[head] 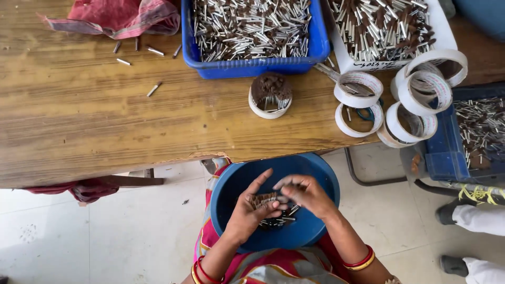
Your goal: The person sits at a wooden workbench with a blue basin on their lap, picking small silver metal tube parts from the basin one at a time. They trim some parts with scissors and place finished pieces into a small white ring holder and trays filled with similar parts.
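Over a blue bowl [315,231] in the person's lap, both hands meet. Left hand [247,213] cups a small bundle of brown-tipped sticks [263,200], fingers curled under it and the forefinger raised toward 1 o'clock. Right hand [307,193] sits just at 3 o'clock of the bundle, its fingertips pinched together on the stick ends. More loose sticks [279,221] lie in the bowl bottom beneath the hands.

At 12 o'clock from the hands runs the wooden table [94,121], its edge just above the bowl rim. On it, straight up from the hands, stands a white ring packed with sticks [270,94]. Beyond that sits a blue tray [252,67] heaped with metal-coloured sticks. At 1 o'clock lies a white tray [442,31] of brown-tipped ones. Empty white rings [363,102] cluster at 2 o'clock near the table's edge. A blue crate [442,158] of sticks sits at 3 o'clock, off the table. A red cloth [118,16] lies at 11 o'clock, with stray sticks [152,89] scattered below it. Another person's white-clad legs and shoes [473,221] show at 4 o'clock.
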